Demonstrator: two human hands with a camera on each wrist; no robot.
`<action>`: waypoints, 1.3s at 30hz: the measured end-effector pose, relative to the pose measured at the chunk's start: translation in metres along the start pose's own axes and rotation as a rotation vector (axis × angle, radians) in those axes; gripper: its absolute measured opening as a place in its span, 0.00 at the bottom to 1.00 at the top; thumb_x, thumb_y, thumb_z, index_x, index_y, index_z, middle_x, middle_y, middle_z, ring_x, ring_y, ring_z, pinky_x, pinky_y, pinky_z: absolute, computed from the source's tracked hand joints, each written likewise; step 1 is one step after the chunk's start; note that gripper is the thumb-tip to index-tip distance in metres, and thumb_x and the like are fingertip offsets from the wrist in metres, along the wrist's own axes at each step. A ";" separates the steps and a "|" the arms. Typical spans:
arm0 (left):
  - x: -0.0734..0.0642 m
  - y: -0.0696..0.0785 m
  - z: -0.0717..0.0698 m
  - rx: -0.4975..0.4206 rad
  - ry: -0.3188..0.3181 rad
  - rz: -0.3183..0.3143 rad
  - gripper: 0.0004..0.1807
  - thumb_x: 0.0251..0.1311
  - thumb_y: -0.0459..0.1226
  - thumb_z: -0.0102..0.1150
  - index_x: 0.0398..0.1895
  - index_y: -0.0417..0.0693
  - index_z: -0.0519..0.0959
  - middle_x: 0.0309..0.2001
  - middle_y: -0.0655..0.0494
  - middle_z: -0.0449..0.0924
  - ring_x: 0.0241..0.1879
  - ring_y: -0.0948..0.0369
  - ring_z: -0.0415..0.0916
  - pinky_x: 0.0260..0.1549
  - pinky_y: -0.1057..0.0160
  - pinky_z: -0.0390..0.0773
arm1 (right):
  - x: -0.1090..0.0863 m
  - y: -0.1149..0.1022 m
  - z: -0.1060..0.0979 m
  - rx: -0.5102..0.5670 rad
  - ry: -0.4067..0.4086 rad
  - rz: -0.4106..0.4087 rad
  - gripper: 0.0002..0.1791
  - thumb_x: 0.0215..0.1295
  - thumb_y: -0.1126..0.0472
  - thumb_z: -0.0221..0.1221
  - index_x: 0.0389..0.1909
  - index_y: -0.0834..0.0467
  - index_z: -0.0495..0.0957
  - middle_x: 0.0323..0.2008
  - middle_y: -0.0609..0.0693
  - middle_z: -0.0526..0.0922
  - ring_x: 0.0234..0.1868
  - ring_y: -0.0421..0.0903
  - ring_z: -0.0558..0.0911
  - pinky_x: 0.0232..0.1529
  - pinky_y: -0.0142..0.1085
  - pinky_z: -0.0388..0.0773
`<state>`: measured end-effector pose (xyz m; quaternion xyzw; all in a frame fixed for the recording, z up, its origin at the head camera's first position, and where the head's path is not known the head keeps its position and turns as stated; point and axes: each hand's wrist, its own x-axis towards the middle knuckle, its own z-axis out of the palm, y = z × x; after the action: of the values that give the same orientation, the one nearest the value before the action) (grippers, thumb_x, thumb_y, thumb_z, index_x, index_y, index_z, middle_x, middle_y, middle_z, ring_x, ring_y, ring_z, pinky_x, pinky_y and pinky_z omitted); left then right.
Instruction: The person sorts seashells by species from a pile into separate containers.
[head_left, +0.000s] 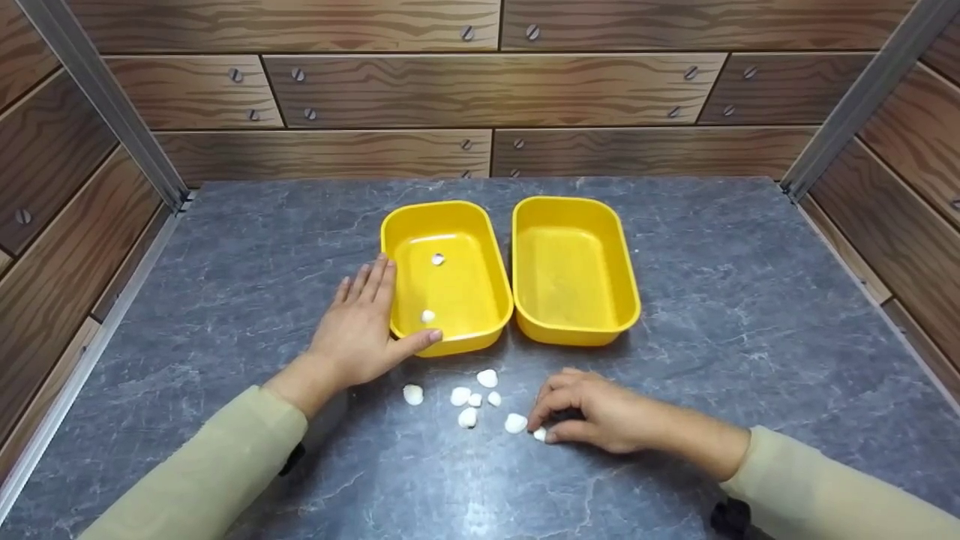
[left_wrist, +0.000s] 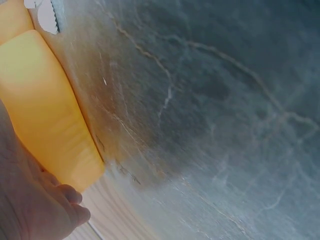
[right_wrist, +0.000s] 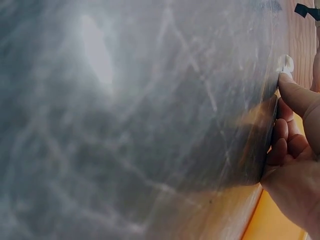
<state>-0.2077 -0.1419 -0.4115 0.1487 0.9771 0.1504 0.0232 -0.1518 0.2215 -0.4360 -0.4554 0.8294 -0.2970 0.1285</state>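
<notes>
My left hand rests along the left rim of the left yellow tub, fingers straight and thumb over its front corner. Two small white seashells lie inside that tub. With thumb and forefinger, my right hand pinches a small white seashell at the tabletop. The right wrist view shows the thumb against this shell. Several more white seashells lie loose on the table between the hands, one just left of the right fingertips.
A second yellow tub stands right beside the first, with no shells visible inside. Both stand on a grey marbled table. Wood-patterned panels enclose the back and sides, with metal corner posts.
</notes>
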 end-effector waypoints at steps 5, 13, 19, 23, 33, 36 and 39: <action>-0.001 0.000 0.000 -0.001 0.002 0.003 0.68 0.64 0.79 0.44 0.87 0.39 0.38 0.86 0.44 0.35 0.84 0.43 0.37 0.80 0.40 0.40 | -0.001 0.001 0.001 -0.020 0.030 -0.056 0.07 0.71 0.57 0.69 0.47 0.45 0.89 0.45 0.39 0.85 0.48 0.40 0.78 0.53 0.40 0.75; -0.001 0.002 0.000 -0.002 0.000 0.004 0.68 0.64 0.79 0.43 0.86 0.39 0.37 0.86 0.44 0.34 0.85 0.43 0.37 0.80 0.40 0.40 | -0.002 0.002 0.001 -0.022 0.052 -0.093 0.06 0.70 0.58 0.69 0.45 0.47 0.87 0.44 0.40 0.84 0.47 0.40 0.78 0.52 0.39 0.75; -0.001 0.003 -0.001 0.002 0.001 0.006 0.67 0.64 0.79 0.44 0.86 0.39 0.37 0.86 0.43 0.34 0.84 0.43 0.37 0.80 0.40 0.40 | -0.002 0.003 0.001 -0.025 0.067 -0.094 0.05 0.70 0.57 0.69 0.45 0.47 0.86 0.43 0.39 0.84 0.47 0.40 0.78 0.52 0.39 0.75; 0.000 0.003 -0.001 0.010 0.000 0.004 0.68 0.64 0.79 0.43 0.86 0.39 0.37 0.86 0.43 0.34 0.84 0.43 0.37 0.80 0.40 0.40 | -0.002 0.005 0.002 -0.019 0.083 -0.115 0.05 0.70 0.57 0.70 0.44 0.47 0.85 0.43 0.40 0.84 0.46 0.41 0.79 0.51 0.39 0.76; 0.000 0.001 -0.001 0.013 -0.007 0.000 0.68 0.64 0.79 0.43 0.87 0.39 0.37 0.86 0.44 0.34 0.84 0.43 0.37 0.80 0.40 0.40 | 0.001 0.003 0.001 -0.001 0.102 -0.151 0.06 0.68 0.58 0.71 0.43 0.48 0.84 0.42 0.41 0.84 0.43 0.42 0.80 0.48 0.36 0.77; 0.000 0.000 -0.001 0.012 -0.015 -0.003 0.68 0.64 0.79 0.43 0.87 0.40 0.37 0.87 0.44 0.33 0.85 0.43 0.36 0.80 0.40 0.39 | 0.001 0.002 0.001 0.000 0.102 -0.156 0.06 0.68 0.59 0.71 0.42 0.49 0.84 0.40 0.42 0.84 0.40 0.42 0.81 0.45 0.35 0.79; 0.000 0.000 -0.001 0.010 -0.014 -0.003 0.68 0.64 0.79 0.43 0.87 0.40 0.37 0.87 0.44 0.33 0.85 0.43 0.36 0.80 0.40 0.39 | 0.001 0.001 0.001 0.019 0.098 -0.140 0.06 0.68 0.61 0.71 0.42 0.50 0.85 0.38 0.43 0.84 0.37 0.41 0.81 0.41 0.34 0.81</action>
<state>-0.2075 -0.1420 -0.4104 0.1486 0.9779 0.1443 0.0297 -0.1527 0.2205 -0.4372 -0.4961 0.7979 -0.3349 0.0712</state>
